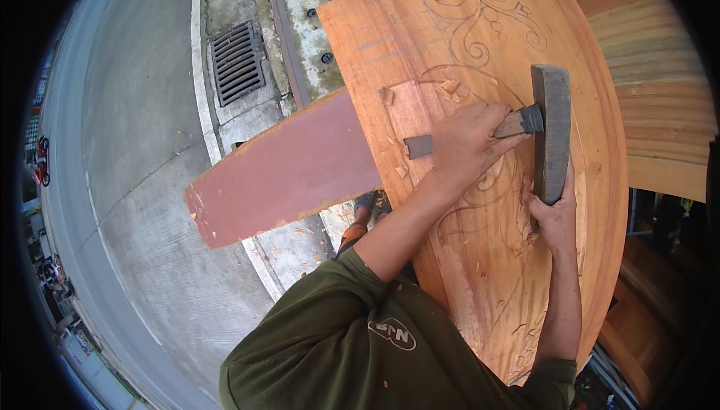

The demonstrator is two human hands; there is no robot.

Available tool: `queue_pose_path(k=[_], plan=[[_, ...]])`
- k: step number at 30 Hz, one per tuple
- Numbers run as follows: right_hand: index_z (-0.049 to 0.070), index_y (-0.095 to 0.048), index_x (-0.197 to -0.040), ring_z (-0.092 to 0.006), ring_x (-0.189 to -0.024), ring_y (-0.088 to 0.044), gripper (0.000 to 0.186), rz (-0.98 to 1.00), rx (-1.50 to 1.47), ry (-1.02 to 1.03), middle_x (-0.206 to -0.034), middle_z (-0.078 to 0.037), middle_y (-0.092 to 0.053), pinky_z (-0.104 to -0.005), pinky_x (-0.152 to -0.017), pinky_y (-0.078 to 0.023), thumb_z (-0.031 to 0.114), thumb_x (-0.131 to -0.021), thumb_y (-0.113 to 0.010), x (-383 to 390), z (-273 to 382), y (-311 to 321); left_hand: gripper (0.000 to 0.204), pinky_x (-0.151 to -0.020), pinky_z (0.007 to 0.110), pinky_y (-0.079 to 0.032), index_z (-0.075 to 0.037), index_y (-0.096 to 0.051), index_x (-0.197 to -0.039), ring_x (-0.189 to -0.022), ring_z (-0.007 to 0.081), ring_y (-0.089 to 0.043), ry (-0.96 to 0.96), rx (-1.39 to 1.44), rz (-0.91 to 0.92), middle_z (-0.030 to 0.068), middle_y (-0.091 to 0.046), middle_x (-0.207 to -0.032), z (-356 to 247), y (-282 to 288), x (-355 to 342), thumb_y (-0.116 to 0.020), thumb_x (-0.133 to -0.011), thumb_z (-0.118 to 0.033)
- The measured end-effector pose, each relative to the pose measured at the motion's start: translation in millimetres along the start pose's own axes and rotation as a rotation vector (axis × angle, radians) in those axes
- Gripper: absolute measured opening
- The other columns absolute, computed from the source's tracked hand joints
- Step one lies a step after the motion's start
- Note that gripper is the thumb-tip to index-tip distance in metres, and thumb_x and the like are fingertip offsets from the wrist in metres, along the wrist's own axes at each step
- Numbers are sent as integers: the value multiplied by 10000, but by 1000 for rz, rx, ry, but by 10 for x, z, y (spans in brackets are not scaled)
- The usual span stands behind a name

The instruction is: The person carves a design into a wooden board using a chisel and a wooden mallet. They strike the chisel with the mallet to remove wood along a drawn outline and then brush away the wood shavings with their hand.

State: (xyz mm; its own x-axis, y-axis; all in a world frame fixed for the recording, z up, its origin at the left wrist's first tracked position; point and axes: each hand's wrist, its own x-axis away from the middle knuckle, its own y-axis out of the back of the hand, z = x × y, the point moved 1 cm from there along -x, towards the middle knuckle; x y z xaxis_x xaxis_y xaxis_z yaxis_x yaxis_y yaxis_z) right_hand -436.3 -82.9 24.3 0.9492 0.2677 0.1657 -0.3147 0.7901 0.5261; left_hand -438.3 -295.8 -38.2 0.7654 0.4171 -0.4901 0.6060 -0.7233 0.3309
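My left hand [469, 139] is wrapped round the wooden handle of a mallet [553, 129], and the handle's dark end sticks out past my wrist. Black tape binds the handle where it meets the long, worn head. Close under that head, my right hand [556, 211] is closed, its thumb and fingers around something mostly hidden by the mallet; a small dark tip shows below the thumb. Beneath both hands lies a large wooden panel [352, 28] with pencilled scrolls and circles. Part of its surface is cut lower, with wood chips [451, 89] on it.
A reddish-brown board [289, 166] juts out left from under the panel. Another wooden panel [660, 88] lies at the far right. Beyond the kerb is a road [142, 110], with a drain grate [238, 61] beside it. Wood chips are scattered on the pavement by my feet [363, 211].
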Motion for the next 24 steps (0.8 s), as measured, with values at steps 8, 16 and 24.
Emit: queue_pose_path(k=[8, 16, 24], plan=[[97, -339, -1681, -141, -951, -643, 935, -184, -168, -61, -1032, -50, -666, -314, -858, -533, 13, -860, -777, -125, -6, 51, 406, -610, 356, -522, -96, -769, -1014, -726, 239, -688, 26, 28, -101, 61, -686, -794, 4, 21, -35, -965, -723, -301], [106, -319, -1705, -141, -982, -668, 980, -122, -217, -60, -1296, -86, -666, -298, -902, -548, -44, -843, -760, -162, -46, -6, 432, -601, 344, -514, -100, -781, -1059, -709, 227, -675, 23, 9, -116, 58, -667, -778, 40, 56, -36, -963, -726, -307], [59, -344, -1657, -159, -1105, -636, 936, -243, -187, -16, -1277, -74, -644, -324, -961, -533, -52, -838, -784, 172, -52, 108, 532, -591, 360, -497, -133, -762, -1185, -678, 220, -631, -142, -10, 104, 38, -614, -788, -482, 291, 299, -922, -733, -363]])
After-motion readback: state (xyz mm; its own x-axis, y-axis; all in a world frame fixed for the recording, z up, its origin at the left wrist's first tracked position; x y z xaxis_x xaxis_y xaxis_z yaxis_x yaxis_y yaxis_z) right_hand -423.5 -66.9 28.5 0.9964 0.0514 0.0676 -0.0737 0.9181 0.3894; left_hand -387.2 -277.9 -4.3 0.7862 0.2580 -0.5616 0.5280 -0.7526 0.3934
